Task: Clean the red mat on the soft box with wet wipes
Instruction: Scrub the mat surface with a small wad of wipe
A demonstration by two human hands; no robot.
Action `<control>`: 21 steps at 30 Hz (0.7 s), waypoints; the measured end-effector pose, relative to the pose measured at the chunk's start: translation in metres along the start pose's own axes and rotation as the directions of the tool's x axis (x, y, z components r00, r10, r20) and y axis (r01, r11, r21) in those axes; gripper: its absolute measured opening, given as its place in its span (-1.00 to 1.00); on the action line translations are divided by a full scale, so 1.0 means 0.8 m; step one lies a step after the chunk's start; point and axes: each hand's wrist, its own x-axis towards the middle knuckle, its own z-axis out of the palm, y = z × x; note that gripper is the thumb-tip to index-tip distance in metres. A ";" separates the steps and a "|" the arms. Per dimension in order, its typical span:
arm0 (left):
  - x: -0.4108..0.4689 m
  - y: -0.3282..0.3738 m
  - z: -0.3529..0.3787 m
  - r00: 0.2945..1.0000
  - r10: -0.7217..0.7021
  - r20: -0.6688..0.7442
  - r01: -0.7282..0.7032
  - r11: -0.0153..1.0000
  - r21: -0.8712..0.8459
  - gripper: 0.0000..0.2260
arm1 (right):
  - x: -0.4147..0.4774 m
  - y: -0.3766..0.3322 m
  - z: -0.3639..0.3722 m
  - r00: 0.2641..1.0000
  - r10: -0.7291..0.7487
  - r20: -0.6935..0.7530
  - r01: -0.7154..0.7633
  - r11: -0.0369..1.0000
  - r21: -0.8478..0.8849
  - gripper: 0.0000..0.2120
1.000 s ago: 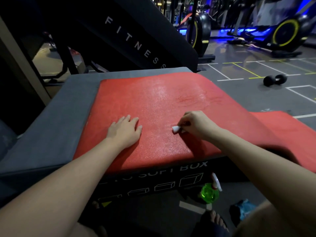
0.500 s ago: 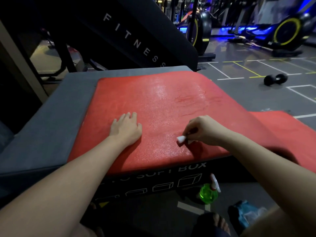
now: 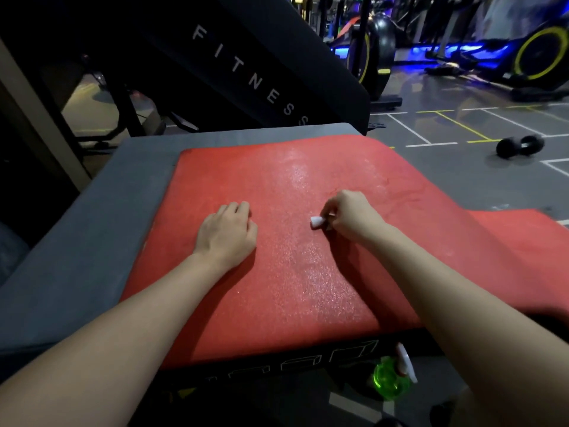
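The right hand (image 3: 351,215), fingers pinching the wadded wet wipe (image 3: 317,222), has slid back up the red mat (image 3: 277,288) at frame centre atop the soft box (image 3: 92,241), so scrubbing continues, while the left hand (image 3: 228,232) rests there, loosely bent and empty.

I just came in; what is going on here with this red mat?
A person is wiping the red textured mat that lies on the grey soft box. The right hand pinches a small white wadded wet wipe and presses it on the mat. The left hand rests on the mat and holds nothing. Part of the mat glistens as if wet. A green spray bottle is on the floor in front of the box.
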 end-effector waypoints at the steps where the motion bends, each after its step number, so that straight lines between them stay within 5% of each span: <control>1: 0.005 -0.005 0.003 1.000 0.022 -0.019 -0.023 1.000 -0.019 -0.76 | 0.000 -0.001 -0.007 0.998 0.003 0.069 -0.001 1.000 -0.022 -0.79; 6: 0.024 -0.030 0.018 0.997 0.075 0.011 -0.073 0.992 -0.107 -0.53 | -0.014 0.011 -0.029 0.977 -0.060 0.204 0.061 0.998 0.000 -0.83; 14: 0.026 -0.034 0.033 0.985 0.046 0.168 -0.027 0.993 -0.115 -0.40 | 0.072 0.021 0.021 0.993 -0.049 -0.109 0.055 0.997 0.050 -0.89; 21: 0.029 -0.031 0.033 0.982 0.044 0.181 -0.030 0.996 -0.082 -0.32 | 0.087 0.029 -0.011 0.977 -0.165 0.136 0.177 0.981 -0.082 -0.87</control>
